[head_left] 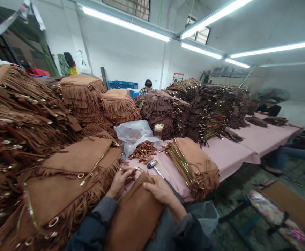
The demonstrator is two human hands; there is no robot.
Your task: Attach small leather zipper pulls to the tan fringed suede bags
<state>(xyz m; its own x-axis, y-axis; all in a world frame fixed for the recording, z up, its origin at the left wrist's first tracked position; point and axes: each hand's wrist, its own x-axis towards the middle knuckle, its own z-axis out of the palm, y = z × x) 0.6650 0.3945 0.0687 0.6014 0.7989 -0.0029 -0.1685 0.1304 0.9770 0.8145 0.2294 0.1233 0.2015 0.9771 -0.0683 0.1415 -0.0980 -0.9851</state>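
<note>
A tan suede bag (134, 216) lies across my lap against the pink table (231, 153). My left hand (119, 183) pinches the bag's top edge at a small metal ring with a strap end, fingers closed. My right hand (160, 191) lies on the bag's upper right part, fingers curled over its edge. A hammer (156, 169) with a black handle lies on the table just beyond my right hand. A heap of small brown strap pieces (143, 151) sits behind it, beside a clear plastic bag (134, 134).
Fringed tan bags (71, 181) are piled at my left, darker brown ones (194, 111) further back. A small jar (158, 131) stands by the plastic bag. A stack of tan bags (194, 167) lies at my right. Other people sit at the far end and right side.
</note>
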